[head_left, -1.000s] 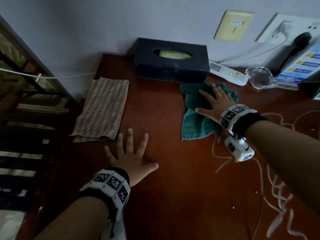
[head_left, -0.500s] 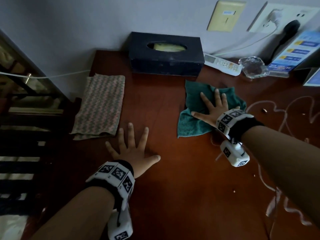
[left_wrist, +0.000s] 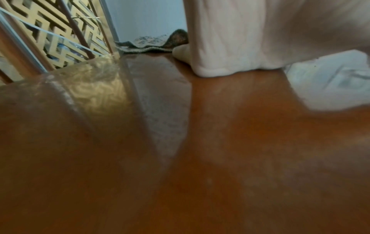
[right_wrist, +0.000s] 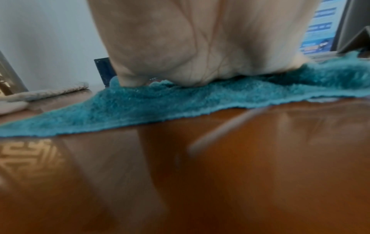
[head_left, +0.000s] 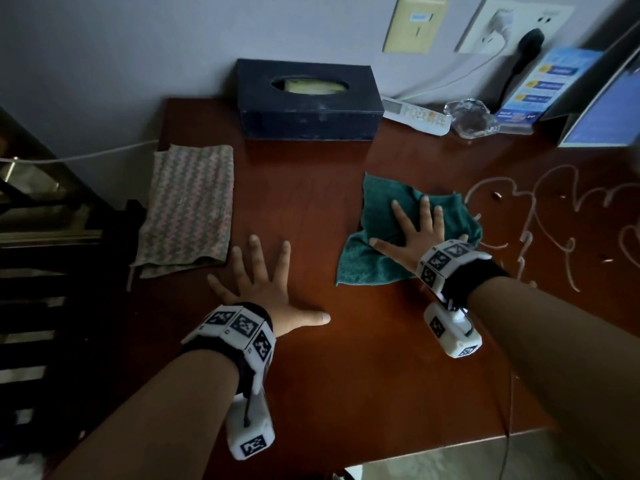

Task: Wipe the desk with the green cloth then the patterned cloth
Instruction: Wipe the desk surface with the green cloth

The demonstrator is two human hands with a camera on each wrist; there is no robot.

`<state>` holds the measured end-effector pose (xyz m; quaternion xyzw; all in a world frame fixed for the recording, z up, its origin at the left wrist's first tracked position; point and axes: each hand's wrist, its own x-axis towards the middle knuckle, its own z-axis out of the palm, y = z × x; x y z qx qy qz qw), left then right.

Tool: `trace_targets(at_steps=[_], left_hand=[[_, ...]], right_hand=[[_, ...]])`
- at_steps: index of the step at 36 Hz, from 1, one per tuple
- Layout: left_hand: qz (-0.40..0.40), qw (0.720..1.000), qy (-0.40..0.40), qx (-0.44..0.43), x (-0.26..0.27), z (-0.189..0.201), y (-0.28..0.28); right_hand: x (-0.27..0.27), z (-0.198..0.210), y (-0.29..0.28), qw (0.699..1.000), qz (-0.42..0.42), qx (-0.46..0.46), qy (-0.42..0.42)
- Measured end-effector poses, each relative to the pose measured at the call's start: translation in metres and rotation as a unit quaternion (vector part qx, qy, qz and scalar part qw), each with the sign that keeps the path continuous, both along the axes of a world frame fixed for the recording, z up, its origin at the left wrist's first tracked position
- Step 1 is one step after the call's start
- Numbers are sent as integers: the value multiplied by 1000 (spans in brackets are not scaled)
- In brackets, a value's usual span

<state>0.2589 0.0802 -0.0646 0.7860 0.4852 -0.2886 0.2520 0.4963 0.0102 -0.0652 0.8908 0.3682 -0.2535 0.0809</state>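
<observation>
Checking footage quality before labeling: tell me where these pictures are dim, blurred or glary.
Head view: dim, dark toward the left edge, yet the green cloth stays sharp. Left wrist view: soft, with glare on the desk. Right wrist view: foreground desk blurred; cloth pile in focus under the right hand.

A dark tissue box [head_left: 306,98] stands at the rear edge of the desk, against the wall. To its right along the same edge lie a white remote control [head_left: 415,116], a clear glass dish [head_left: 471,118] and a blue printed card [head_left: 547,88]. A beige switch plate [head_left: 414,24] and a white socket panel [head_left: 519,26] with a black plug [head_left: 528,39] are mounted on the wall. White scribble marks [head_left: 540,216] cover the right side of the desk.
</observation>
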Motion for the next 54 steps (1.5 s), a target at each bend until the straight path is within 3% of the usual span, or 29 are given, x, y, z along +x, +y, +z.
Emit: trace_targets(at_steps=[20, 23, 26, 30, 36, 54], left_hand=[[5, 999, 28, 38, 3, 6, -5], [-35, 996, 35, 81, 10, 12, -13], [-91, 989, -23, 111, 20, 15, -30], [-103, 988, -72, 88, 41, 14, -65], [-82, 993, -61, 61, 63, 0, -101], [-44, 998, -38, 12, 71, 1, -100]], right_hand=[[-32, -2, -66, 1000, 19, -7, 9], [-33, -1, -74, 1000, 27, -10, 7], [-34, -2, -80, 999, 36, -6, 6], [-35, -3, -93, 999, 49, -7, 7], [-38, -3, -111, 997, 72, -17, -1], [-57, -3, -188, 993, 115, 11, 17]])
